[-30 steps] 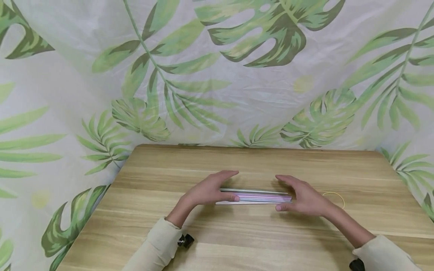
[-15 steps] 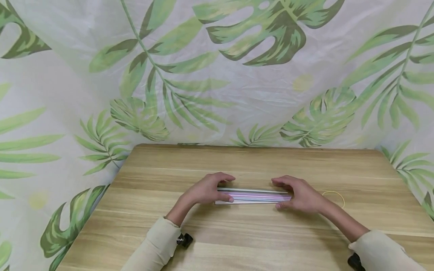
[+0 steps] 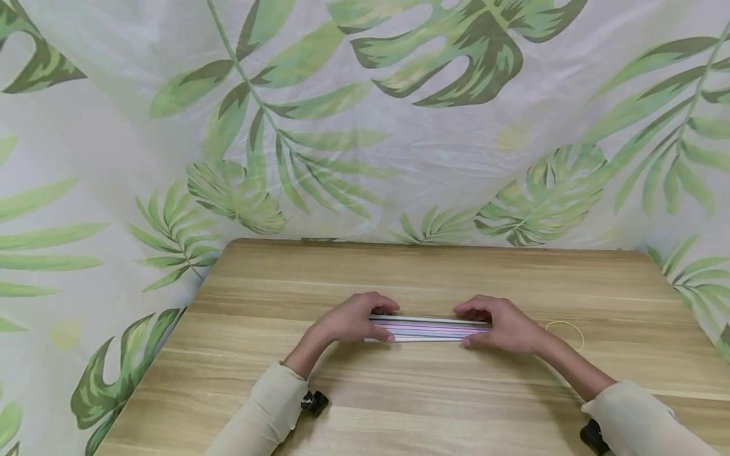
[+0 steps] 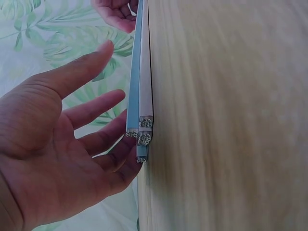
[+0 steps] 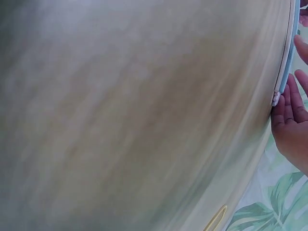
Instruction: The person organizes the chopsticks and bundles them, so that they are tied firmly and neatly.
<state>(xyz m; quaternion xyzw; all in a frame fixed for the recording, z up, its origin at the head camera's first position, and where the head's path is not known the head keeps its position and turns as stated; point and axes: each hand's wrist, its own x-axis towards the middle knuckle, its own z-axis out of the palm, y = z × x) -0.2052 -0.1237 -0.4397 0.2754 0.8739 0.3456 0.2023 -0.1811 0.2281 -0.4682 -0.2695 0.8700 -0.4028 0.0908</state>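
Note:
A bundle of long, thin pastel sticks (image 3: 430,329), pink, pale blue and white, lies crosswise on the wooden table. In the left wrist view the stick ends (image 4: 145,138) look rough and silvery, and do not line up. My left hand (image 3: 352,318) is around the bundle's left end. Its thumb stands apart from the sticks, while some fingers lie against or just behind them. Around the other end is my right hand (image 3: 507,324), loosely bent, with lower fingers (image 5: 288,108) by the stick ends in the right wrist view.
On the table (image 3: 399,392), right of the right hand, lies a thin yellow loop (image 3: 580,335), like a rubber band. A leaf-printed cloth (image 3: 433,158) hangs behind the table's far edge. Both sleeves carry black wrist cameras.
Both hands have come lower around the bundle. The right hand's fingers have bent and shifted slightly left, and the left hand's fingers have bent more. The sticks lie in about the same place.

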